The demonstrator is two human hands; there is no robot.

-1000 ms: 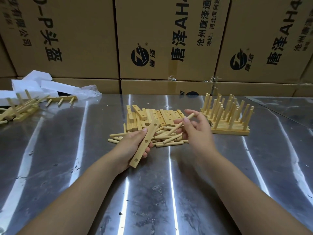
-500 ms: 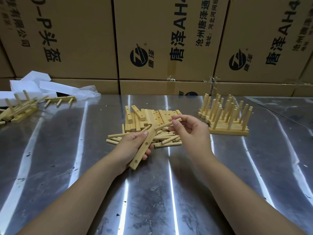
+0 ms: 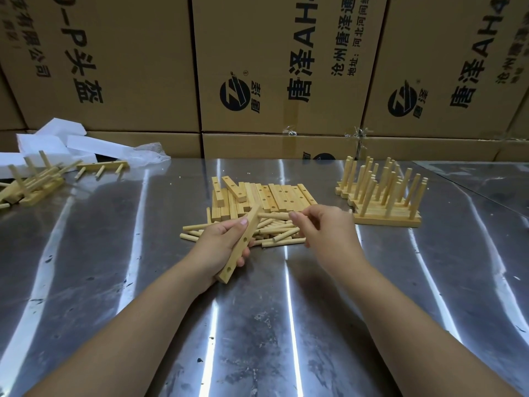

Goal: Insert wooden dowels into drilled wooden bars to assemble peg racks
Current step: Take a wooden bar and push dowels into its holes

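Two hands, change: a second ago they were apart; now they meet at the bar's far end.
Left hand: your left hand [image 3: 220, 247] grips the drilled bar [image 3: 252, 224] around its middle, thumb on the holed face. It has kept the bar tilted, upper end away from you, above the near edge of the loose pile.
Dowel: the dowel [image 3: 273, 215] pointed up and to the right before. It now lies almost level, its left tip at the bar's upper end. Whether it has entered a hole cannot be told.
Right hand: your right hand [image 3: 326, 233] pinches the dowel's right end and has swung left.
Meaning: lining-up looks finished, so seating the first peg is probably next. Two holes lower on the face show open, so you are early on this rack.
Far left: white foam blocks [image 3: 48, 138], blunt and crumbly-edged, sit beside tumbled pegged racks [image 3: 31, 181].
Table: the metal table [image 3: 286, 325] is a glossy sheet, scuffed and streaked with light.
Centre: the bar stack [image 3: 274, 196] is pale square-edged slats with round holes. The loose dowels [image 3: 274, 233] are smooth round rods heaped crosswise, likely to roll.
Right: the finished racks [image 3: 383, 202] stand in rows, pegs upright.
Behind: printed brown cartons [image 3: 272, 67].
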